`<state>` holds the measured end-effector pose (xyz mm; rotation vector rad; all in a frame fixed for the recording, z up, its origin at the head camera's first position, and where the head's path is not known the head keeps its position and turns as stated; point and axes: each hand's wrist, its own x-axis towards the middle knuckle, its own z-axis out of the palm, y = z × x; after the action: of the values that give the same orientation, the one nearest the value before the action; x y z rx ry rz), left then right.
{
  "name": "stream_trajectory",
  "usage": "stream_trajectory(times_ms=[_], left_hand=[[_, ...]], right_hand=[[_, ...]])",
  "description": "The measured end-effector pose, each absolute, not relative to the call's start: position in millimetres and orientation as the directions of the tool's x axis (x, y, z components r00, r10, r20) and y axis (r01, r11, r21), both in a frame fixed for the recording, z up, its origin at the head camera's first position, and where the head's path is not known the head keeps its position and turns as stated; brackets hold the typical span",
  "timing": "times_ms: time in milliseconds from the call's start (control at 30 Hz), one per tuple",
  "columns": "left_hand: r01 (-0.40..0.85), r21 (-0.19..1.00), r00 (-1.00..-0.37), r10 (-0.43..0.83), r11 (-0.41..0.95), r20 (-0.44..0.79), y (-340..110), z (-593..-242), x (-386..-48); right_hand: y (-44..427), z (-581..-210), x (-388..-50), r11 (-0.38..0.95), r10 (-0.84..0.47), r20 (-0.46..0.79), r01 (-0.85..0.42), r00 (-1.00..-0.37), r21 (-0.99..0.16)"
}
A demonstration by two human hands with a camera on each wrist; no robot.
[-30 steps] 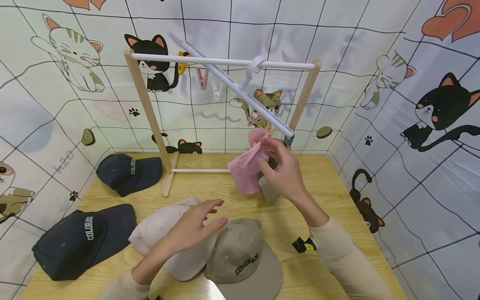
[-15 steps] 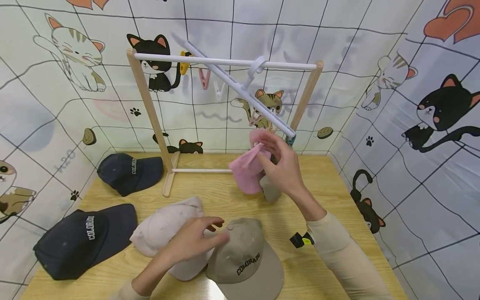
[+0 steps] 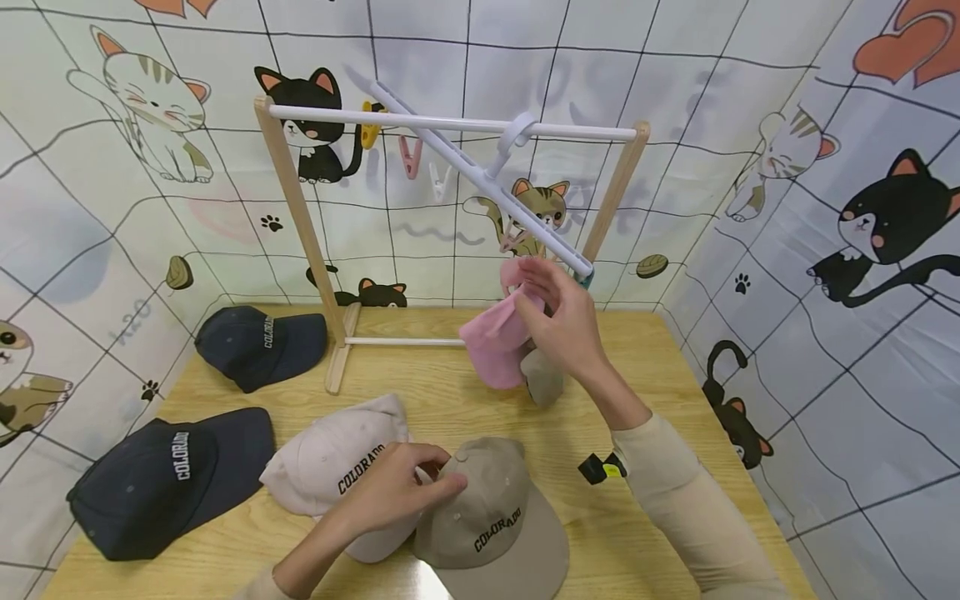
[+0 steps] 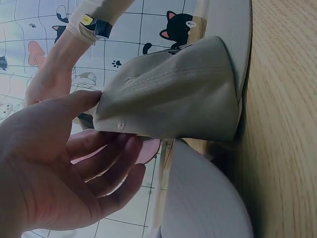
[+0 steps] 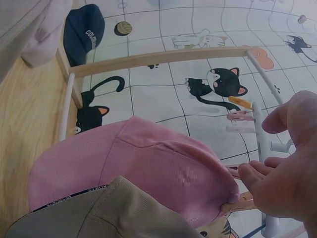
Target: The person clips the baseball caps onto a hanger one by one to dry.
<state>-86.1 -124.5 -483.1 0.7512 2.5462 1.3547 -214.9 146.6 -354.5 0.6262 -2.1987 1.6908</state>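
Pink cap (image 3: 495,342), grey-brown cap (image 3: 543,380) hang — four more on the table (image 3: 645,367)

Two navy caps (image 3: 150,492), one white cap (image 3: 322,458), one khaki cap (image 3: 491,508). Right hand (image 3: 567,321): loose-fingered by the pink, gripping nothing. Left hand (image 3: 397,492) has slid to the khaki, baring white's lettering — whether it grips, I can't tell.

The left hand (image 3: 401,493) — earlier over the pale cap (image 3: 318,462) — has reached the crown of the taupe cap (image 3: 480,508), exposing the pale cap's black lettering (image 3: 362,468).
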Motion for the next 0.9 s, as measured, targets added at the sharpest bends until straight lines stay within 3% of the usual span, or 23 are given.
stream_trajectory(times_ms=[633, 900], left_hand=[[0.289, 0.857, -0.888, 0.455, 0.426, 0.072, -119.7, -487.3, -86.4], [0.339, 0.848, -0.884, 0.445, 0.407, 0.140, -114.0, -488.5, -85.7]], right_hand=[[131.6, -337.9, -230.6, 0.215, -0.114, 0.273, -0.292, -0.955, -0.932], [126.5, -332.5, -238.2, 0.239, -0.055, 0.239, -0.245, -0.970, -0.940]])
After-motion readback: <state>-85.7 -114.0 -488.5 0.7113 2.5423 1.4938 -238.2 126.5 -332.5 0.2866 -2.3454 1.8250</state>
